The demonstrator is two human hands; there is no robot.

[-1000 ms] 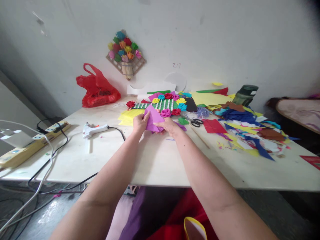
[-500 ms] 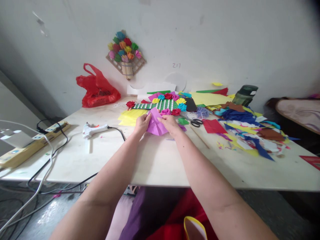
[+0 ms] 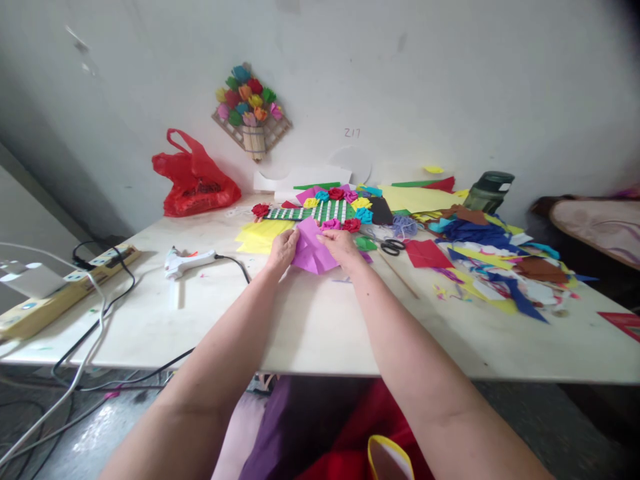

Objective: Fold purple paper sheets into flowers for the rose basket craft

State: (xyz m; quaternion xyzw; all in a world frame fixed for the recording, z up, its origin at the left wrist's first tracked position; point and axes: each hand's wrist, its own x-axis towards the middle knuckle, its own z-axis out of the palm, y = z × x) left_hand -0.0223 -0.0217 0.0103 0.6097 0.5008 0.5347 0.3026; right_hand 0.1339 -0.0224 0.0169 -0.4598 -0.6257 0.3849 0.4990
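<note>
Between my two hands is a creased purple sheet of paper, held above the table. My left hand grips its left edge, and my right hand pinches its right side with the thumb on top. Just behind the sheet lies a green and white guitar-shaped piece edged with red, yellow, blue and pink paper flowers. Yellow paper rests beyond my left hand. To the right of my right hand are black-handled scissors and a thin wooden stick.
A white glue gun with a black cord lies at left, near a power strip. A red plastic bag stands at back left. Coloured scraps, a red paper square and a dark green bottle are on the right.
The purple paper is spread flatter between my hands, its lower edge now slightly lower. My hands have barely moved.
</note>
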